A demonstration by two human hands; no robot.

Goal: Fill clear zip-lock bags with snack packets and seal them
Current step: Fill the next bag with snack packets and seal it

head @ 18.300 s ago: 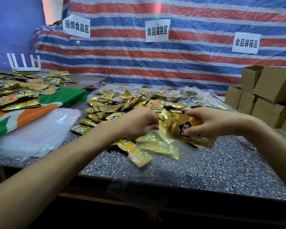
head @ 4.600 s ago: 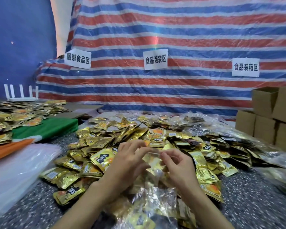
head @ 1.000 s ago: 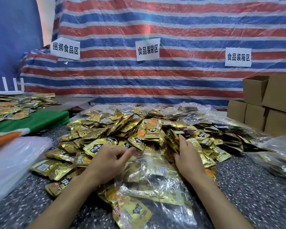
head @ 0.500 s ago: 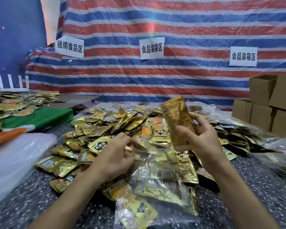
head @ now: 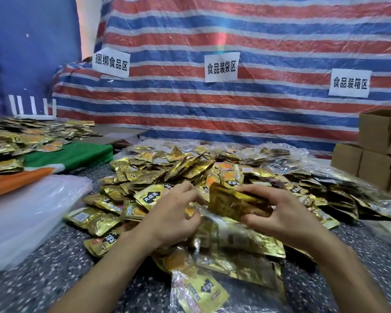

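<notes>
Over the bag [head: 233, 265], curled right hand [head: 287, 214] grips packets [head: 231, 202]

Held snack packets [head: 235, 204] blurred, zip-lock bag [head: 230, 263] cut off below, cardboard boxes [head: 375, 141] cropped at right

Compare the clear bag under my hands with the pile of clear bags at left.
The crinkled clear zip-lock bag holds gold foil snack packets; the flat pile of clear plastic bags looks empty. The zip-lock bag lies rumpled and bulging; the pile lies smooth. The left hand pinches the zip-lock bag's mouth; no hand touches the pile. Both are see-through plastic on the speckled table.
</notes>
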